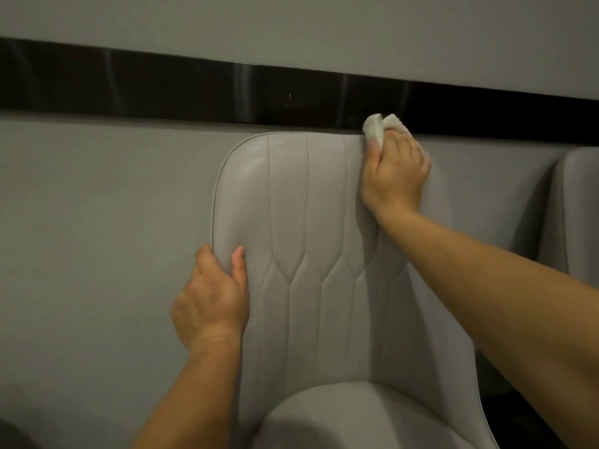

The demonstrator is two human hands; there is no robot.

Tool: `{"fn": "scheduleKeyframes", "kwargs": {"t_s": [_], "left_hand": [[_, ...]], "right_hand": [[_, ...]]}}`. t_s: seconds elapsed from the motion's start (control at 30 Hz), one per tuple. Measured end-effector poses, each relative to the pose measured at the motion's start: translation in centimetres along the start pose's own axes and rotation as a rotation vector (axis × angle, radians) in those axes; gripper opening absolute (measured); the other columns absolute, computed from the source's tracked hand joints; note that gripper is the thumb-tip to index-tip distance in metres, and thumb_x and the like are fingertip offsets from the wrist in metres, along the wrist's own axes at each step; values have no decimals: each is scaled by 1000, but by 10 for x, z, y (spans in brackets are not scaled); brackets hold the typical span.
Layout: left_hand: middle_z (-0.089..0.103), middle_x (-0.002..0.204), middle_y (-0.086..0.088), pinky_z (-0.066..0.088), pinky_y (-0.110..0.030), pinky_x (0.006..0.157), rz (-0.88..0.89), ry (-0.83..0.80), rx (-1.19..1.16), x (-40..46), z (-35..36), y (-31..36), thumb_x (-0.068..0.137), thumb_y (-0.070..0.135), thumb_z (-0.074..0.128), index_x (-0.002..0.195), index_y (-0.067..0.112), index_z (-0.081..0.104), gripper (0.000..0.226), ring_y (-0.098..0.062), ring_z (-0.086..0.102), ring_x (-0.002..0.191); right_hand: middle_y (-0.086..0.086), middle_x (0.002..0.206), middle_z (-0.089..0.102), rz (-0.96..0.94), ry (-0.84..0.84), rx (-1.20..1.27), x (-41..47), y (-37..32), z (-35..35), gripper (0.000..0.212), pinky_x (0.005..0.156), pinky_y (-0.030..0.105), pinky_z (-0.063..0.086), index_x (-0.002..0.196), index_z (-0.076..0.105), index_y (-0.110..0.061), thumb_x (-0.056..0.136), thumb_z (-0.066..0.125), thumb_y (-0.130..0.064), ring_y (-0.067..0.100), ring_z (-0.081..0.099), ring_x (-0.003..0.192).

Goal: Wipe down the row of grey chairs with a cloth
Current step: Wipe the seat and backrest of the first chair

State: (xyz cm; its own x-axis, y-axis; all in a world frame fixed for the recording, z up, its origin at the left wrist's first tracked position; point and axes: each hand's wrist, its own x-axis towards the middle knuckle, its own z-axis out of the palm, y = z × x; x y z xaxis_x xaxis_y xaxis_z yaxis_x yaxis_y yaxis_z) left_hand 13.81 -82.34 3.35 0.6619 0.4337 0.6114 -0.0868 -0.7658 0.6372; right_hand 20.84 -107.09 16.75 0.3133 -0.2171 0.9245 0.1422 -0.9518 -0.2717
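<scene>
A grey wall [97, 196] fills the background, crossed by a glossy black band [162, 89] that slopes down to the right and carries pale streaks of reflected light. Against this wall stands a grey chair [308, 254] with a smooth, leather-like back, stitched in upright seams that break into a diamond pattern lower down; piping runs round its rounded top corner and down the left edge. Its seat [356, 416] curves up at the bottom of the view. The chair's top edge lies just below the black band, close to the wall. To the right, the back of a second grey chair [577, 205] shows at the picture's edge, set apart from the first by a strip of bare wall. To the left of the first chair the wall runs open all the way to the picture's edge.

The left hand [210, 296] grips the left edge of the chair back about halfway up: the thumb lies on the front face and the fingers curl round behind the piping. The right hand [395, 176] is at the top right corner of the chair back, its fingers curled round a bunched white cloth [381, 126]. The cloth sticks up above the hand, in front of the black band, at the chair's top edge; whether it presses on the upholstery there cannot be told, as the hand covers the spot
</scene>
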Motion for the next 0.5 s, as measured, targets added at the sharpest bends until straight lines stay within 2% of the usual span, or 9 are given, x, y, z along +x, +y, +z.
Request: {"fn": "scheduleKeyframes", "kwargs": {"t_s": [0.1, 0.13, 0.2, 0.27, 0.33, 0.43, 0.5], "left_hand": [[67, 104, -26, 44, -48, 64, -9, -11, 16, 1, 0, 0, 92, 61, 34, 130, 7, 49, 68, -49, 63, 82], [67, 105, -26, 44, -48, 65, -10, -13, 22, 1, 0, 0, 92, 61, 34, 130, 7, 49, 67, -49, 63, 83], [66, 107, -25, 44, -48, 66, -9, -12, 22, 1, -1, 0, 91, 61, 33, 131, 7, 49, 69, -49, 63, 85], [66, 108, -25, 45, -49, 67, -11, -14, 18, 1, -1, 1, 91, 61, 33, 132, 7, 49, 70, -49, 63, 86], [66, 108, -26, 46, -50, 68, -15, -18, 11, 1, -2, 2, 92, 60, 34, 133, 6, 49, 69, -49, 62, 86], [66, 107, -27, 46, -50, 69, -15, -26, 13, 0, -3, 3, 93, 58, 36, 132, 6, 49, 67, -49, 63, 86], [66, 106, -27, 46, -50, 69, -19, -33, 17, 0, -3, 3, 93, 58, 37, 131, 6, 49, 66, -49, 62, 86]], "right_hand": [[8, 129, 64, 338, 156, 319, 19, -34, 11, 51, 108, 45, 38, 129, 62, -10, 105, 26, -38, 25, 55, 124], [10, 133, 62, 377, 190, 407, 27, -45, 14, 52, 108, 46, 38, 131, 60, -7, 105, 27, -37, 26, 53, 126], [12, 146, 51, 334, 182, 482, 40, -72, 20, 53, 113, 48, 33, 141, 52, -7, 105, 29, -39, 28, 43, 137], [9, 163, 25, 171, -27, 272, 39, -104, 32, 61, 121, 53, 15, 155, 30, -17, 104, 28, -49, 28, 17, 151], [3, 167, -2, -81, -254, 52, 24, -129, 44, 71, 119, 56, -3, 160, 8, -27, 100, 23, -61, 28, -7, 153], [0, 167, -9, -456, -394, -42, 6, -142, 51, 72, 120, 55, -8, 159, 2, -32, 97, 14, -67, 25, -15, 152], [-2, 167, -6, -577, -441, -60, 10, -133, 45, 71, 120, 55, -7, 158, 5, -35, 96, 11, -69, 23, -14, 152]]}}
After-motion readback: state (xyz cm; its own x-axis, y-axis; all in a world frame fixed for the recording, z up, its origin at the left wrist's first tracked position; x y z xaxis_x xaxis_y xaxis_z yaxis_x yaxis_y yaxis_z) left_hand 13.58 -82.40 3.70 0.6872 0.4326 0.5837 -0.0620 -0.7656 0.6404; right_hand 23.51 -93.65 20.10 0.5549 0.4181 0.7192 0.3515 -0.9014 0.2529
